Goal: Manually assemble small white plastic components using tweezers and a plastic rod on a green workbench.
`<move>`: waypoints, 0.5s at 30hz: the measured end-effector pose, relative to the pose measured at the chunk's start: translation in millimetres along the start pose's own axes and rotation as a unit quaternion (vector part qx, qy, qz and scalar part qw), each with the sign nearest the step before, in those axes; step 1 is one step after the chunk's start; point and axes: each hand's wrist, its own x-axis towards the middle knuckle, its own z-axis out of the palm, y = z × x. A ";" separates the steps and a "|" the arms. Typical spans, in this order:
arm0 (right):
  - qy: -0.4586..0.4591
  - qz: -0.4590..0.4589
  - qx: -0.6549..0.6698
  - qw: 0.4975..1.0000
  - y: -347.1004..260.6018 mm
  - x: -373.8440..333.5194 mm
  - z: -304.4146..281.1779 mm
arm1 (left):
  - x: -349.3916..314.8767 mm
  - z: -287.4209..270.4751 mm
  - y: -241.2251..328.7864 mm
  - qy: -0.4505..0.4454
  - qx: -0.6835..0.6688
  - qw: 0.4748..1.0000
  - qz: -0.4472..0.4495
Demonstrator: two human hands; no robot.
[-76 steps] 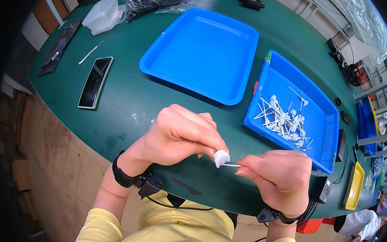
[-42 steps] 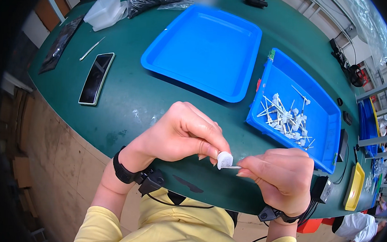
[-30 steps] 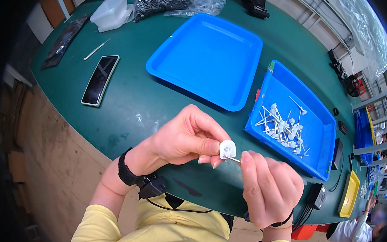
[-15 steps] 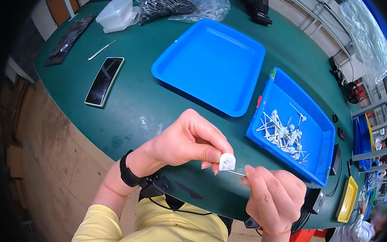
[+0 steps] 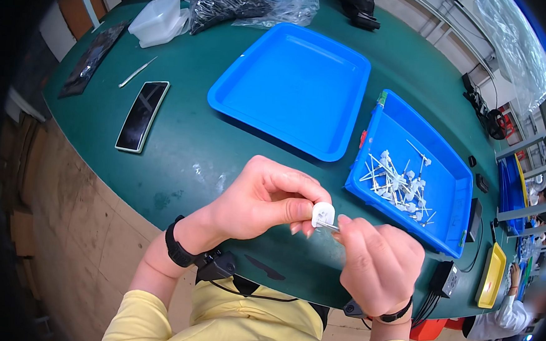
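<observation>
Between the thumb and fingers of my left hand (image 5: 262, 198) is a small white plastic part (image 5: 323, 212), rounded along its upper edge, with its face turned toward my right hand. My right hand (image 5: 380, 261) is closed on a thin metal rod (image 5: 329, 226). The rod's tip meets the white part's face; whether it enters a hole there is too small to tell. Fingers hide the rod's other end. Beyond my right hand, a blue bin (image 5: 453, 188) holds several white plastic pieces with thin stems (image 5: 403, 188).
A shallow blue tray (image 5: 290, 90) lies ahead on the green table (image 5: 182, 127). At the left are a phone (image 5: 142, 115) and a white pen-like tool (image 5: 138, 71). Farther back are white tubs (image 5: 159, 20) and a bag of dark parts (image 5: 226, 8). Another person (image 5: 501, 316) sits far right.
My right hand has moved slightly left and up, bringing the rod's tip from the white part's lower edge onto its face. My left hand keeps its grip, and the part has turned slightly.
</observation>
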 end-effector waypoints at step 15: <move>-0.089 0.226 0.272 0.931 3.2 3.7 -19.6 | 4.8 -0.6 5.2 0.018 0.406 0.883 0.234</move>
